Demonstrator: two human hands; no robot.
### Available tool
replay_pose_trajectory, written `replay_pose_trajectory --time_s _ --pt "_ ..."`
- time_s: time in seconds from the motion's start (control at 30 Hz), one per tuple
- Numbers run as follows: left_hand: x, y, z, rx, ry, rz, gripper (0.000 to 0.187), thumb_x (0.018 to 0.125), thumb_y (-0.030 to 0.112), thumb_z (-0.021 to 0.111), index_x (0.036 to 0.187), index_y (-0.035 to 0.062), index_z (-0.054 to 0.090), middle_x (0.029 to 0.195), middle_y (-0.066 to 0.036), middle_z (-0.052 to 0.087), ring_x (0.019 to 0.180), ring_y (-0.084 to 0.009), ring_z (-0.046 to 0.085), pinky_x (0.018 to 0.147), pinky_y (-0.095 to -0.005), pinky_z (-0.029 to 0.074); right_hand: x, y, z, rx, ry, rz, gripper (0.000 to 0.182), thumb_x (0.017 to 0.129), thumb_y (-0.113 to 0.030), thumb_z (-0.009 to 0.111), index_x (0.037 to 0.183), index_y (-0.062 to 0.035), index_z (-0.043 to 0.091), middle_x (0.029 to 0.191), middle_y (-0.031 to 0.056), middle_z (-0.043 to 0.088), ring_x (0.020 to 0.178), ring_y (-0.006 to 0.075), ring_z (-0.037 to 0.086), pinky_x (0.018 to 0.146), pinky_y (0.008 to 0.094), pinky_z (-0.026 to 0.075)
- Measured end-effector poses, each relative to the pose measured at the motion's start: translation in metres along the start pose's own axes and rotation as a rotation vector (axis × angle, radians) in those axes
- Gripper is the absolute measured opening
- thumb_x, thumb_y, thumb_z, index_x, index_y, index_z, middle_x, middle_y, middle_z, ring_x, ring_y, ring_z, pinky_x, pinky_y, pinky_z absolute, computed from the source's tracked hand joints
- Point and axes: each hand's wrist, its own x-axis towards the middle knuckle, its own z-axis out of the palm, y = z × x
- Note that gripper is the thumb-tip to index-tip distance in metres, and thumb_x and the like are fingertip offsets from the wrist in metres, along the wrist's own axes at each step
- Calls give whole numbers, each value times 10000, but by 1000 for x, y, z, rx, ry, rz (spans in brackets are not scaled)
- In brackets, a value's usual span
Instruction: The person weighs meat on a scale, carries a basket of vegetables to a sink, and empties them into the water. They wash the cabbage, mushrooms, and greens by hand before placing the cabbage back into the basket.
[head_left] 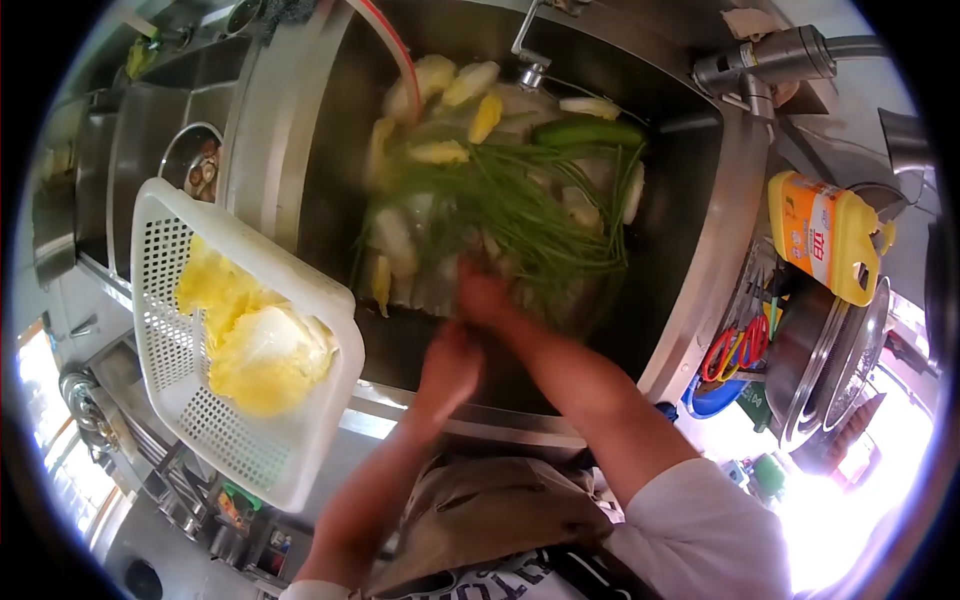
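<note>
Long thin green stalks (530, 210) spread through the water in the metal sink (325, 190), their left part smeared by motion. At their near end is my right hand (485, 290), blurred and closed, seemingly around the stalk ends. Just below and to the left, my left hand (450, 365) is curled close to my right wrist; what its fingers hold, if anything, is hidden. Pale cabbage pieces (470, 83) and yellow leaves (485, 118) float about the stalks. A thick green vegetable (588, 132) lies at the far right of the water.
A white perforated basket (325, 440) with yellow cabbage leaves (265, 360) stands left of the sink. A red-edged hose (395, 45) hangs over the far rim near a tap (532, 72). On the right are a yellow jug (820, 235), scissors (735, 350) and stacked pans (815, 350).
</note>
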Motion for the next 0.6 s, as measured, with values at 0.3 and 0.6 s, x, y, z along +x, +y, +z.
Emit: replay_pose_trajectory --time_s 0.3,0.6 --pt "174 -112 110 -698 20 -420 384 882 261 477 1162 15 568 1152 -206 586 1055 -320 556 901 -403 434 -36 -3 -48 603 -46 -143 337 786 -140 616 1086 8 574 1051 221 611 970 317 599 828 414 474" --pt "161 -98 81 214 390 340 229 821 161 552 978 5 611 886 -138 637 861 -261 617 751 -367 494 8 4 -102 540 0 -96 297 820 -178 619 1071 -19 620 1018 124 650 908 157 591 777 329 486"
